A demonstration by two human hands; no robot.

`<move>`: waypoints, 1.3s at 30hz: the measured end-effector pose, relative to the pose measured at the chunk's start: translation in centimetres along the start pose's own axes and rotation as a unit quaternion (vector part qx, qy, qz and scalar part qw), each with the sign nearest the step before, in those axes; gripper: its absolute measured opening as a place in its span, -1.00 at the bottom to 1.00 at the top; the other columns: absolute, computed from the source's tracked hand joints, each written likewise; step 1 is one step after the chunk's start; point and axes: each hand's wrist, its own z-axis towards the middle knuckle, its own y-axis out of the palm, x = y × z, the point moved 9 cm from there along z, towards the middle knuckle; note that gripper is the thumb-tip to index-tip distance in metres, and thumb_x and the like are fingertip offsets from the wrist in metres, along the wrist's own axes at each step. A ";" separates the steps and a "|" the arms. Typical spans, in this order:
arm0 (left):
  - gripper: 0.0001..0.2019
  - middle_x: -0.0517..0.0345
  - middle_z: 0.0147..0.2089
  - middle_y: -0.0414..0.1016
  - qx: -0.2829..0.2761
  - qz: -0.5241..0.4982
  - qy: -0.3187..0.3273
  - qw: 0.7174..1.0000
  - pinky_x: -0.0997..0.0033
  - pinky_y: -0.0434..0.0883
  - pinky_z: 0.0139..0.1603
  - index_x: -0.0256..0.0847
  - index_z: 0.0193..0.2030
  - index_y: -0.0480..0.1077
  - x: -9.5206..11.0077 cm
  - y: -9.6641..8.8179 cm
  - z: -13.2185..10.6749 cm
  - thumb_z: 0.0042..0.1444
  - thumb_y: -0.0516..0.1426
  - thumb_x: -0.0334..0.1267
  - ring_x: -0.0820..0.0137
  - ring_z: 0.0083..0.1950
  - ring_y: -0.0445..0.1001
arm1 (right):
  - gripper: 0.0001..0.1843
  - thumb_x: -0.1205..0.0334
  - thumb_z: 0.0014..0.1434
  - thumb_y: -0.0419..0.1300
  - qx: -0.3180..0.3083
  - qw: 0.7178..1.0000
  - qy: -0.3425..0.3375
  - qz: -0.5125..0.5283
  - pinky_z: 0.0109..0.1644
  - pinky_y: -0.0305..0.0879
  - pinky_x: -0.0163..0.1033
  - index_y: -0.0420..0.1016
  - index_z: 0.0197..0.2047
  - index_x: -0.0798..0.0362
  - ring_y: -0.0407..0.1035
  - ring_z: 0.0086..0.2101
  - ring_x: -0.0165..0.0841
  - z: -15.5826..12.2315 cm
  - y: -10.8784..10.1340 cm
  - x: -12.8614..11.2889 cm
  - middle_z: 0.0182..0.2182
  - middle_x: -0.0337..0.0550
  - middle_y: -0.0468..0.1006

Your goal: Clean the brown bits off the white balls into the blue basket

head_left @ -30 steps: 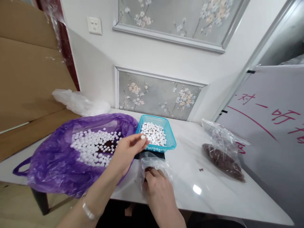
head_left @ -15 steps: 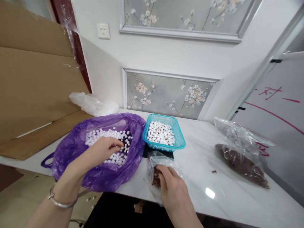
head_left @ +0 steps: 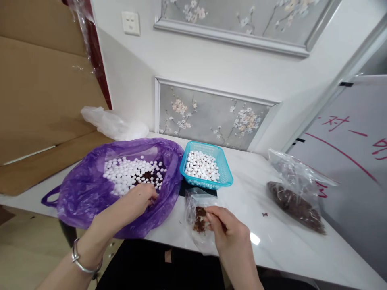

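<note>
A purple plastic bag [head_left: 90, 189] lies open on the white table [head_left: 272, 249], filled with small white beads [head_left: 127, 175] and some dark bits. My left hand [head_left: 134, 201], with a bracelet on its wrist, reaches into the bag's near side with fingers curled down among the beads. My right hand [head_left: 228, 231] pinches the edge of a small clear bag [head_left: 196, 217] holding dark brown bits. A blue basket [head_left: 225, 177] of white beads sits just beyond, on a black scale [head_left: 183, 189].
A larger clear bag [head_left: 294, 191] of dark brown bits lies at the right, with a loose crumb [head_left: 265, 214] near it. Cardboard sheets [head_left: 39, 100] lean at the left, a crumpled clear bag [head_left: 111, 125] behind. A whiteboard [head_left: 353, 161] with red writing stands right.
My left hand came back from the blue basket, where it held a white bead, and went down into the purple bag. My right hand stayed on the small clear bag.
</note>
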 end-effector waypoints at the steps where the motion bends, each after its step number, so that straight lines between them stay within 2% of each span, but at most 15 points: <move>1: -0.79 0.11 -0.43 0.48 0.001 -0.005 -0.002 1.000 0.37 0.28 -0.26 -0.17 -0.58 0.39 0.1 0.0 0.0 -0.07 0.03 -0.50 0.28 -0.36 0.44 | -0.77 0.23 0.27 0.09 0.002 1.000 0.009 0.011 -0.32 0.51 -0.30 0.59 -0.23 0.04 0.52 -0.41 -0.33 0.0 -0.1 0.2 -0.31 -0.11 0.62; 5: -0.80 0.11 -0.39 0.50 0.022 -0.032 -0.019 0.999 0.35 0.30 -0.21 -0.17 -0.52 0.42 0.3 -0.9 -0.2 0.00 0.03 -0.45 0.25 -0.31 0.45 | -0.76 0.18 0.26 0.11 0.017 0.999 0.038 0.022 -0.37 0.52 -0.26 0.59 -0.22 0.04 0.53 -0.43 -0.32 -0.2 -0.1 1.0 -0.13 -0.03 0.62; 8: -0.81 0.10 -0.33 0.56 0.059 -0.053 -0.041 0.996 0.33 0.32 -0.19 -0.17 -0.36 0.49 0.6 -2.3 -1.0 0.14 0.04 -0.31 0.24 -0.28 0.48 | -0.75 0.13 0.27 0.11 0.019 0.997 0.072 0.029 -0.35 0.49 -0.25 0.58 -0.20 0.04 0.52 -0.46 -0.30 -0.5 0.1 1.6 -0.36 -0.11 0.65; 10: -0.82 0.11 -0.29 0.58 0.095 -0.150 -0.064 0.982 0.37 0.36 -0.22 -0.16 -0.25 0.50 0.9 -3.0 -1.6 0.17 0.09 -0.20 0.26 -0.27 0.50 | -0.79 0.13 0.26 0.13 0.012 0.996 0.082 0.027 -0.33 0.47 -0.26 0.56 -0.21 0.03 0.50 -0.48 -0.30 -0.6 0.4 1.5 -0.48 -0.18 0.61; 11: -0.83 0.13 -0.29 0.59 0.111 -0.242 -0.076 0.961 0.41 0.38 -0.24 -0.16 -0.24 0.51 1.2 -2.9 -2.0 0.15 0.14 -0.16 0.29 -0.27 0.51 | -0.82 0.15 0.24 0.15 0.010 0.996 0.086 0.030 -0.32 0.45 -0.26 0.55 -0.22 0.02 0.50 -0.47 -0.31 -0.6 0.5 1.3 -0.47 -0.19 0.60; 12: -0.85 0.15 -0.30 0.59 0.122 -0.354 -0.088 0.923 0.46 0.40 -0.25 -0.16 -0.25 0.52 1.6 -2.6 -2.3 0.10 0.21 -0.16 0.33 -0.28 0.52 | -0.85 0.17 0.23 0.17 0.008 0.995 0.090 0.037 -0.30 0.44 -0.28 0.53 -0.25 0.02 0.49 -0.45 -0.32 -0.7 0.6 1.2 -0.45 -0.20 0.60; 14: -0.85 0.19 -0.35 0.59 0.116 -0.572 -0.107 0.805 0.56 0.43 -0.27 -0.16 -0.31 0.55 2.8 -1.1 -2.7 -0.03 0.34 -0.21 0.43 -0.31 0.53 | -0.90 0.19 0.20 0.20 0.009 0.994 0.095 0.060 -0.31 0.41 -0.30 0.51 -0.28 0.01 0.47 -0.44 -0.34 -0.8 0.7 0.7 -0.43 -0.21 0.60; 15: -0.84 0.20 -0.37 0.60 0.100 -0.646 -0.111 0.748 0.60 0.44 -0.27 -0.16 -0.32 0.57 3.8 -0.2 -2.8 -0.08 0.38 -0.24 0.47 -0.34 0.53 | -0.91 0.19 0.18 0.21 0.014 0.993 0.096 0.074 -0.32 0.40 -0.31 0.51 -0.29 0.01 0.46 -0.45 -0.35 -0.8 0.6 0.4 -0.44 -0.22 0.58; 17: -0.82 0.20 -0.41 0.60 0.058 -0.737 -0.117 0.663 0.67 0.45 -0.30 -0.17 -0.33 0.59 5.8 1.5 -2.9 -0.13 0.41 -0.29 0.53 -0.37 0.53 | -0.92 0.19 0.16 0.23 0.034 0.989 0.095 0.106 -0.35 0.37 -0.32 0.52 -0.31 0.01 0.43 -0.47 -0.36 -1.0 0.3 -0.2 -0.48 -0.25 0.56; 19: -0.82 0.18 -0.41 0.61 0.018 -0.780 -0.123 0.614 0.69 0.48 -0.30 -0.19 -0.32 0.60 7.4 2.7 -3.0 -0.12 0.41 -0.32 0.54 -0.37 0.55 | -0.93 0.21 0.14 0.25 0.050 0.985 0.087 0.140 -0.37 0.35 -0.33 0.52 -0.34 0.00 0.41 -0.48 -0.38 -1.2 -0.2 -0.9 -0.50 -0.27 0.54; 21: -0.84 0.16 -0.39 0.62 -0.009 -0.799 -0.129 0.587 0.67 0.51 -0.29 -0.21 -0.31 0.61 8.3 3.6 -3.1 -0.09 0.40 -0.33 0.52 -0.36 0.57 | -0.92 0.23 0.11 0.27 0.048 0.980 0.082 0.177 -0.39 0.33 -0.34 0.52 -0.41 0.01 0.39 -0.51 -0.40 -1.3 -0.5 -1.6 -0.53 -0.29 0.51; 26: -0.85 0.11 -0.33 0.63 -0.038 -0.823 -0.135 0.551 0.66 0.53 -0.20 -0.26 -0.26 0.61 9.5 4.7 -2.8 -0.02 0.36 -0.37 0.52 -0.32 0.58 | -0.95 0.24 0.08 0.32 0.028 0.942 0.140 0.304 -0.40 0.39 -0.31 0.59 -0.38 0.03 0.41 -0.55 -0.40 -1.5 -0.4 -1.8 -0.59 -0.29 0.52; 29: -0.87 0.10 -0.32 0.62 -0.042 -0.828 -0.134 0.543 0.66 0.52 -0.15 -0.30 -0.27 0.61 10.0 5.3 -2.3 0.00 0.35 -0.38 0.52 -0.31 0.58 | -0.93 0.21 0.10 0.31 0.036 0.927 0.133 0.347 -0.38 0.40 -0.33 0.61 -0.34 0.01 0.42 -0.52 -0.41 -1.5 -0.4 -2.2 -0.58 -0.28 0.54; 34: -0.83 0.16 -0.38 0.59 -0.020 -0.828 -0.133 0.544 0.64 0.50 -0.26 -0.26 -0.26 0.60 10.3 5.9 -1.5 -0.05 0.37 -0.37 0.55 -0.40 0.53 | -0.92 0.21 0.08 0.34 0.052 0.921 0.140 0.359 -0.38 0.41 -0.34 0.57 -0.37 0.02 0.43 -0.50 -0.41 -1.8 -0.3 -2.6 -0.56 -0.28 0.53; 39: -0.89 0.21 -0.46 0.53 -0.034 -0.818 -0.107 0.564 0.61 0.45 -0.36 -0.27 -0.37 0.58 11.4 5.8 -1.3 -0.02 0.36 -0.30 0.55 -0.48 0.47 | -0.94 0.27 0.13 0.28 0.037 0.928 0.107 0.354 -0.29 0.41 -0.34 0.58 -0.37 0.02 0.45 -0.43 -0.40 -1.7 0.0 -3.3 -0.50 -0.26 0.55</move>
